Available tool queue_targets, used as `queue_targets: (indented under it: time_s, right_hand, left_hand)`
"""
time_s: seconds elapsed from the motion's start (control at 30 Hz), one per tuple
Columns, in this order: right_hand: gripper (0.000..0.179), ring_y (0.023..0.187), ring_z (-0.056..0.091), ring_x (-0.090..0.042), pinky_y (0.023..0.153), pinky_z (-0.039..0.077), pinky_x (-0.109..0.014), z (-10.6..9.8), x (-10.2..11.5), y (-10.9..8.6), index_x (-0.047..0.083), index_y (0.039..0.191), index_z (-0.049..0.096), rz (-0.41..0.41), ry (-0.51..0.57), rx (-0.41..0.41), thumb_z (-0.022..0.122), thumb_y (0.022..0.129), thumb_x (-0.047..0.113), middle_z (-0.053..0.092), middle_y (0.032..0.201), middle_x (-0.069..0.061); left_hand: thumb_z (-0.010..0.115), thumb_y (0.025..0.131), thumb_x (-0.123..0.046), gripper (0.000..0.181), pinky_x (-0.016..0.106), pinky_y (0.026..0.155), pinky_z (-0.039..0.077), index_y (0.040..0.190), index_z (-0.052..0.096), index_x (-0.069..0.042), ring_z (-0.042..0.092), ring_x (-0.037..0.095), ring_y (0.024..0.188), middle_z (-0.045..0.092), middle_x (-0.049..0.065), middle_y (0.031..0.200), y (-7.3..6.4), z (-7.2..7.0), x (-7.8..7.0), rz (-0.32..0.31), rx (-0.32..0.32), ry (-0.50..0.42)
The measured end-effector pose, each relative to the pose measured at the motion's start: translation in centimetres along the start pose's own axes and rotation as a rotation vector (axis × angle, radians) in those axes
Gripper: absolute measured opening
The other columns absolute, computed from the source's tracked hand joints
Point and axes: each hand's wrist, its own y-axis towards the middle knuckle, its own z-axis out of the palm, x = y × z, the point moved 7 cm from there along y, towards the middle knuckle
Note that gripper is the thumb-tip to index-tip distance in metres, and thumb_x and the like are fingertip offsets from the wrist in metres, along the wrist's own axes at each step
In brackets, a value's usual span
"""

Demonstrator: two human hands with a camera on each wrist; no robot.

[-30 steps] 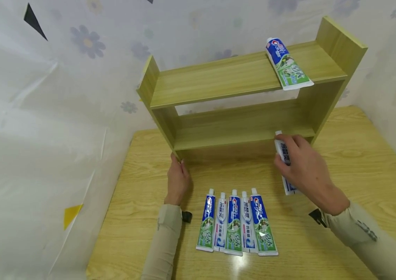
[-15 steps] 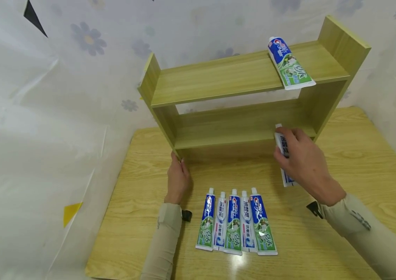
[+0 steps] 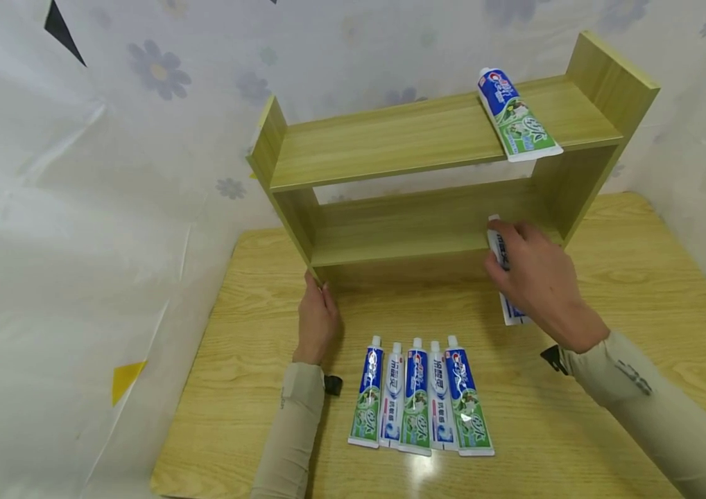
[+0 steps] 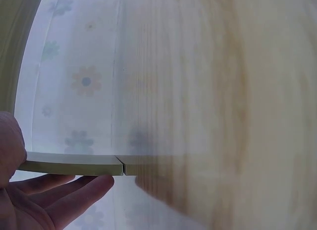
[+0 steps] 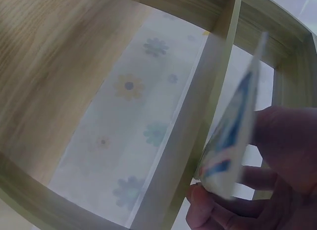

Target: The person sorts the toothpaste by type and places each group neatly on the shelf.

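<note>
My right hand [image 3: 540,281] grips a white toothpaste tube [image 3: 511,310] with dark blue lettering at the front edge of the lower board, near the right end of a two-tier wooden shelf [image 3: 384,152]. In the right wrist view the tube [image 5: 229,141] is blurred, with fingers and thumb on either side of it. My left hand [image 3: 316,320] holds the bottom of the shelf's left side; the left wrist view has the thumb and fingers [image 4: 81,200] on opposite faces of a panel [image 4: 74,168]. A blue and green toothpaste tube [image 3: 518,118] lies on the top board, its crimped end overhanging the front.
Several toothpaste tubes [image 3: 416,402], blue-green ones alternating with white ones, lie side by side on the wooden table [image 3: 253,346], caps towards the shelf. Flower-patterned sheeting [image 3: 159,104] hangs behind and at the sides.
My right hand has carried the white toothpaste tube a little way forward, up to the lower board. The left hand keeps its grip on the shelf, and the other tubes stay put.
</note>
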Motion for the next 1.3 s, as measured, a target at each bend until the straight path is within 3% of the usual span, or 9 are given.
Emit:
queue_targets:
  time_s: [0.07, 0.17, 0.3, 0.43, 0.67, 0.7, 0.77, 1.0, 1.3]
  right_hand:
    - [0.045, 0.081, 0.066, -0.042, 0.055, 0.056, -0.055, -0.1, 0.1, 0.3, -0.003, 0.142, 0.064, -0.004, -0.004, 0.002, 0.067, 0.102, 0.016, 0.067, 0.120, -0.036]
    - [0.042, 0.076, 0.065, -0.040, 0.053, 0.054, -0.054, -0.2, 0.1, 0.8, -0.005, 0.138, 0.066, -0.024, -0.017, -0.007, 0.066, 0.101, 0.014, 0.068, 0.114, -0.036]
    - [0.039, 0.069, 0.064, -0.037, 0.050, 0.051, -0.051, -0.3, 0.2, 1.4, -0.006, 0.134, 0.068, -0.041, -0.028, -0.007, 0.064, 0.101, 0.014, 0.069, 0.107, -0.035]
    - [0.038, 0.067, 0.062, -0.034, 0.050, 0.050, -0.050, -0.3, 0.2, 1.9, -0.005, 0.132, 0.070, -0.033, -0.050, 0.015, 0.064, 0.100, 0.014, 0.070, 0.104, -0.034]
    - [0.037, 0.066, 0.059, -0.032, 0.049, 0.048, -0.049, -0.2, 0.3, 3.0, -0.005, 0.131, 0.072, -0.066, -0.097, 0.012, 0.063, 0.101, 0.013, 0.071, 0.097, -0.032]
    - [0.037, 0.066, 0.059, -0.032, 0.048, 0.047, -0.049, -0.2, 0.2, 3.2, -0.006, 0.131, 0.072, -0.068, -0.098, 0.010, 0.062, 0.101, 0.012, 0.070, 0.096, -0.032]
    - [0.037, 0.065, 0.058, -0.032, 0.047, 0.044, -0.046, -0.1, 0.1, 3.5, -0.006, 0.132, 0.072, -0.065, -0.100, 0.014, 0.062, 0.102, 0.013, 0.070, 0.095, -0.032]
    - [0.039, 0.076, 0.062, -0.039, 0.050, 0.047, -0.048, 0.4, -0.5, 4.9, -0.009, 0.135, 0.068, -0.042, -0.098, 0.054, 0.060, 0.104, 0.013, 0.070, 0.102, -0.034]
    - [0.042, 0.087, 0.063, -0.040, 0.064, 0.055, -0.051, 1.3, -1.3, 6.4, -0.010, 0.140, 0.063, 0.023, -0.107, 0.158, 0.056, 0.107, 0.016, 0.069, 0.109, -0.033]
  left_hand:
    - [0.033, 0.121, -0.023, 0.047, 0.050, 0.063, 0.061, 0.160, 0.036, 0.003, 0.065, 0.027, 0.067, 0.069, 0.026, 0.100, 0.1, 0.0, 0.0, -0.022, 0.019, 0.010]
    - [0.037, 0.120, -0.015, 0.045, 0.055, 0.072, 0.064, 0.158, 0.037, 0.008, 0.071, 0.038, 0.075, 0.069, 0.032, 0.106, 0.2, -0.7, -1.7, -0.060, 0.048, 0.041]
    - [0.037, 0.120, -0.016, 0.045, 0.055, 0.079, 0.065, 0.157, 0.036, 0.010, 0.074, 0.040, 0.084, 0.070, 0.032, 0.110, 0.1, -0.7, -1.6, -0.036, 0.035, 0.028]
    - [0.034, 0.121, -0.027, 0.050, 0.047, 0.071, 0.063, 0.161, 0.036, 0.002, 0.068, 0.027, 0.074, 0.071, 0.024, 0.103, 0.0, 0.7, 1.4, -0.004, 0.018, 0.003]
    - [0.037, 0.120, -0.024, 0.046, 0.043, 0.071, 0.063, 0.159, 0.038, -0.001, 0.069, 0.025, 0.075, 0.071, 0.020, 0.102, 0.1, 1.0, 2.2, -0.025, 0.020, 0.022]
    - [0.037, 0.120, -0.026, 0.047, 0.043, 0.069, 0.062, 0.161, 0.037, -0.002, 0.069, 0.025, 0.073, 0.071, 0.019, 0.101, 0.0, 1.7, 3.4, -0.036, 0.022, 0.029]
    - [0.038, 0.120, -0.023, 0.045, 0.044, 0.070, 0.062, 0.159, 0.039, 0.000, 0.070, 0.028, 0.075, 0.071, 0.021, 0.102, -0.1, 1.6, 3.1, -0.042, 0.029, 0.037]
    - [0.032, 0.120, -0.036, 0.051, 0.037, 0.065, 0.060, 0.162, 0.038, -0.007, 0.066, 0.020, 0.070, 0.069, 0.013, 0.095, 0.0, 2.2, 4.7, -0.051, 0.031, 0.072]
    - [0.035, 0.120, -0.029, 0.048, 0.047, 0.062, 0.059, 0.158, 0.038, 0.000, 0.068, 0.030, 0.069, 0.069, 0.022, 0.094, -0.1, 0.8, 1.8, 0.006, 0.000, 0.005]
